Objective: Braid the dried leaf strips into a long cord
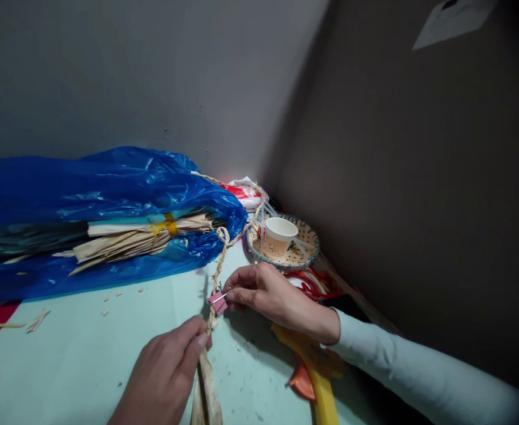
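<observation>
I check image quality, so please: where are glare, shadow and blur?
In the head view, glare streaks the shiny blue plastic bag; the bare right hand shadows the pale green tabletop; the grey wall at right is dim; the pale sleeve softens at lower right.

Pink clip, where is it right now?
In the head view, the pink clip is on the braid, below and left of centre, between the left hand and the right hand.

Left hand (164, 366): 7 o'clock, pinch grip closed. Right hand (268, 292): 6 o'clock, same grip, directed toward 9 o'clock; sleeved forearm (387, 351) extends toward 4 o'clock.
</observation>
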Action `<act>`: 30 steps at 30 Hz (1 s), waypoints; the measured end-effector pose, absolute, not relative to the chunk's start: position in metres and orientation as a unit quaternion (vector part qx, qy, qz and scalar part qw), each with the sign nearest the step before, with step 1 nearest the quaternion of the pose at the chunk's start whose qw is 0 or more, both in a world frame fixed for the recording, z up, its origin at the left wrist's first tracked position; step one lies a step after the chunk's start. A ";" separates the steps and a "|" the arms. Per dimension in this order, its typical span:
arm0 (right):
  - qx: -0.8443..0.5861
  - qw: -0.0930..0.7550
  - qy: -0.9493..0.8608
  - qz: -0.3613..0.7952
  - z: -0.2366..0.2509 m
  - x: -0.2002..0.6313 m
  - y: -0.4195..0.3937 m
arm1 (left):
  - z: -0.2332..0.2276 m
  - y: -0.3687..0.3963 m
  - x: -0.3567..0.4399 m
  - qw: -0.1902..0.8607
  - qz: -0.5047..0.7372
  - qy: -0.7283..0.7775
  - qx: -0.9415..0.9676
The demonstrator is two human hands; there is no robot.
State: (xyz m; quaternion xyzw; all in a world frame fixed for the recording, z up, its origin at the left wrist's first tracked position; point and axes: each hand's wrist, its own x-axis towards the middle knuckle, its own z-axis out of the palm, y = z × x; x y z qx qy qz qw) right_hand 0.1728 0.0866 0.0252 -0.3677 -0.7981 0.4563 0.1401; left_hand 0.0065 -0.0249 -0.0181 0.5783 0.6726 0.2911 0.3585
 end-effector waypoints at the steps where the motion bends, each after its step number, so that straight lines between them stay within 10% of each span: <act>1: -0.376 0.149 -0.796 0.450 0.026 0.172 0.084 | -0.018 -0.025 0.007 0.359 0.290 0.672 0.579; 11: -0.389 0.203 -0.856 0.274 0.032 0.152 0.088 | -0.016 -0.003 0.003 0.453 0.300 0.652 0.530; 30: -0.360 0.165 -0.868 0.299 0.033 0.158 0.085 | -0.013 -0.008 0.012 0.503 0.256 0.608 0.558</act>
